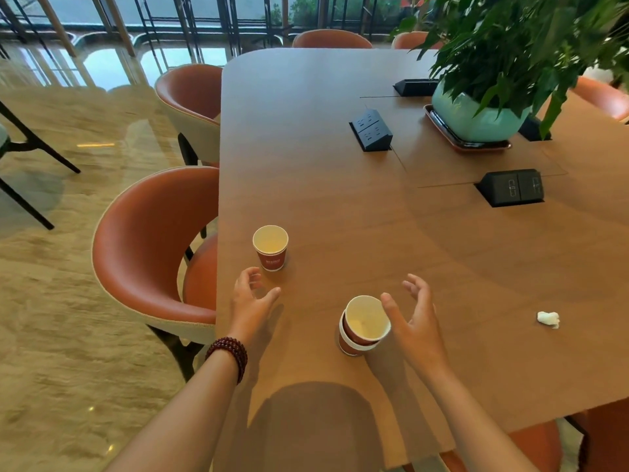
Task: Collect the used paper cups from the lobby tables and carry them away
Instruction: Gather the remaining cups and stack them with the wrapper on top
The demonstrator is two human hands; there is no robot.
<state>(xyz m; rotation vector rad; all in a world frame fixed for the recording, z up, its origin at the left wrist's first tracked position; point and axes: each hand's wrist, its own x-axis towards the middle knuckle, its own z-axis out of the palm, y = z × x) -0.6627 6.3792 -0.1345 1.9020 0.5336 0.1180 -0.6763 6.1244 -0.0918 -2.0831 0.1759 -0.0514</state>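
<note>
A single red and white paper cup [271, 247] stands upright near the left edge of the wooden table [340, 185]. My left hand [252, 303], with a bead bracelet on the wrist, hovers just below that cup, fingers apart and holding nothing. Closer to me stands a stack of two nested paper cups [363, 325], the inner one tilted slightly. My right hand [416, 321] is right beside the stack on its right, fingers spread and curved; the thumb is at the rim, but no grip shows.
A crumpled white tissue [548, 319] lies on the table at the right. Black pop-up socket boxes [371, 130] [512, 187] and a potted plant [476, 117] on a tray stand farther back. Orange chairs [149, 247] line the left side over a glossy floor.
</note>
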